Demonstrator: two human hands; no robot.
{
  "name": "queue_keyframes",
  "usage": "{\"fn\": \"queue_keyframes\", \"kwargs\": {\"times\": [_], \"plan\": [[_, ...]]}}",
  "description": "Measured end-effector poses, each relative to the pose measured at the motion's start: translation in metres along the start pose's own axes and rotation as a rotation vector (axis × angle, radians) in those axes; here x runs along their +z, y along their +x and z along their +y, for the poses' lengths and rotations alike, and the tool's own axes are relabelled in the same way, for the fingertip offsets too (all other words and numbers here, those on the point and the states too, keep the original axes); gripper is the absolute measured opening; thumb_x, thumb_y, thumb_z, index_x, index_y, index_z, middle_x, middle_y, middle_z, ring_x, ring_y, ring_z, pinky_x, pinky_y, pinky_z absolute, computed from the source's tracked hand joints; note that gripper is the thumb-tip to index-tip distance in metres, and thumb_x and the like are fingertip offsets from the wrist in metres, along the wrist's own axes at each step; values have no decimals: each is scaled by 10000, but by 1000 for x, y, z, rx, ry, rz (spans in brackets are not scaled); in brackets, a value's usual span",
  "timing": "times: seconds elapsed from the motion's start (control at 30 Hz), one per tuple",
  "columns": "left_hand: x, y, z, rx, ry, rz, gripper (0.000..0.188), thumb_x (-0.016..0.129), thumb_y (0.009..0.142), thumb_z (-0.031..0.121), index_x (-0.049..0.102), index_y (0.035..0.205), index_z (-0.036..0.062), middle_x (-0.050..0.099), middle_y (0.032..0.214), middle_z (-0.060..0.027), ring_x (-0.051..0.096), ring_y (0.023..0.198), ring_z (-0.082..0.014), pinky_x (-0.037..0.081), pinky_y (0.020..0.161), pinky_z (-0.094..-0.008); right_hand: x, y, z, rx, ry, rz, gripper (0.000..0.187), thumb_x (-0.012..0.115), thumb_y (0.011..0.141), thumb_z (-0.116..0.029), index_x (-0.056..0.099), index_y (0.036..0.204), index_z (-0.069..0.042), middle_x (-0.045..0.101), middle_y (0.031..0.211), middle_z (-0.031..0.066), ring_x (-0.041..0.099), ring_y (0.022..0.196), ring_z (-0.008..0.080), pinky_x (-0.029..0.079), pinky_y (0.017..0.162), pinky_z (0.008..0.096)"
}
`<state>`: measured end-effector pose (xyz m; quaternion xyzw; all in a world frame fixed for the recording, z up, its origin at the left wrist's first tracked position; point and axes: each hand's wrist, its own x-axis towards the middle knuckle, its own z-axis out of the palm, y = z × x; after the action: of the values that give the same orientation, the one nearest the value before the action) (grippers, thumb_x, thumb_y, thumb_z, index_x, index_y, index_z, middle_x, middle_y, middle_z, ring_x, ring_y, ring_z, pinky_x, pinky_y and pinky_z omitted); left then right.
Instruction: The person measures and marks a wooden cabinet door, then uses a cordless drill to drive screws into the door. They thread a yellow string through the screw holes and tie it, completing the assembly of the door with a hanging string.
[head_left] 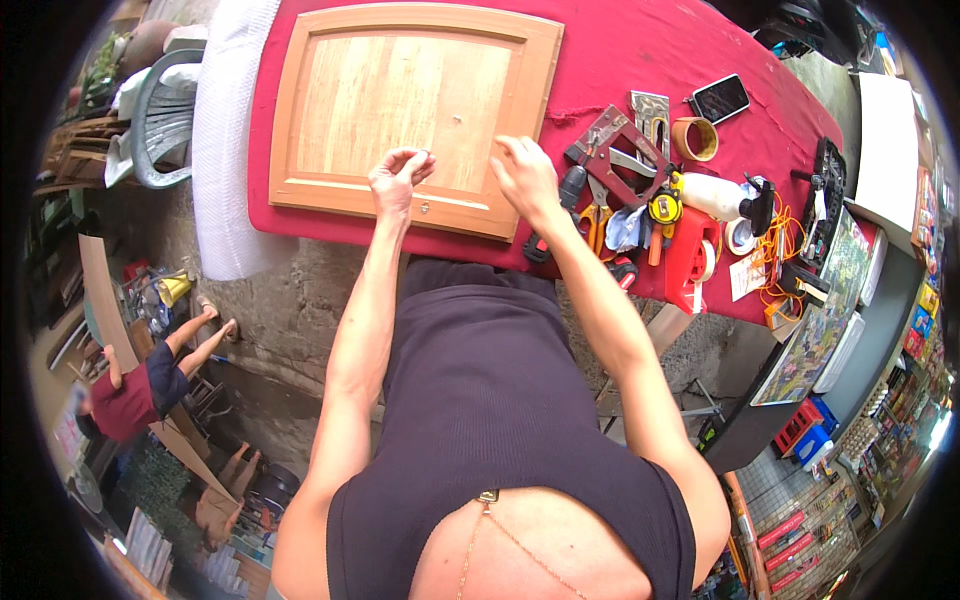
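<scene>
Counter (625, 45) carrying one wooden panel (390, 100), lying flat, probably for steady support. Two hands hovering over panel: left hand (397, 180) fingers pinching, right hand (527, 182) fingers hanging half-curled; cannot tell if either is grasping anything. One spray bottle (712, 195), one phone (721, 98), one tape roll (690, 138) sitting right, likely for reach. One shiny bit (425, 208) lying at panel's near edge.

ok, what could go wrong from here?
Right forearm runs close beside the orange-handled scissors; pulling the right hand back might snag them.
The red tape dispenser sits at the table's near edge and could get knocked off.
If the small shiny piece on the wooden panel is loose, it might scratch the wood.
</scene>
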<state>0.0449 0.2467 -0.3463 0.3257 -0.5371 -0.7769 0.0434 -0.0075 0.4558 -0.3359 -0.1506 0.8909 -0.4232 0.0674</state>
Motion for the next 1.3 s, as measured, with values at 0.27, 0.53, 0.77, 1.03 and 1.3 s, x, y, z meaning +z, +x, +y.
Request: {"fn": "queue_keyframes", "kwargs": {"times": [0.27,0.53,0.77,1.03,1.3], "plan": [[0,-4,28,19,-80,-152,125,646,806,-64,654,922,-20,682,892,-152,681,819,-220,588,764,-345,73,79,24,-229,-174,-192,99,569,802,-118,637,846,-62,569,830,148,579,858,318,472,756,417],[12,-10,57,27,-65,-247,155,630,829,-56,661,978,-28,683,905,-149,683,819,-213,590,763,-337,70,66,27,-136,-226,-110,94,541,806,-59,618,832,-12,574,833,162,590,873,327,488,773,408],[38,-42,85,78,-51,-294,153,605,846,-63,660,986,-36,681,920,-157,684,830,-218,590,768,-327,-4,41,-58,231,673,-7,130,646,831,-49,648,945,14,672,841,114,650,737,169,511,701,272],[78,-95,115,318,153,-356,150,643,831,-40,662,979,-56,685,900,-138,671,829,-169,574,771,-282,-80,-1,-105,-19,840,-31,144,688,810,-53,697,947,-11,667,866,81,626,812,119,493,699,255],[101,-134,129,165,91,-328,148,631,830,-52,658,975,-55,685,897,-135,671,813,-161,568,759,-267,-128,-20,-116,-209,568,-11,129,727,748,-37,716,877,-29,662,800,75,597,660,113,486,622,246]]}}
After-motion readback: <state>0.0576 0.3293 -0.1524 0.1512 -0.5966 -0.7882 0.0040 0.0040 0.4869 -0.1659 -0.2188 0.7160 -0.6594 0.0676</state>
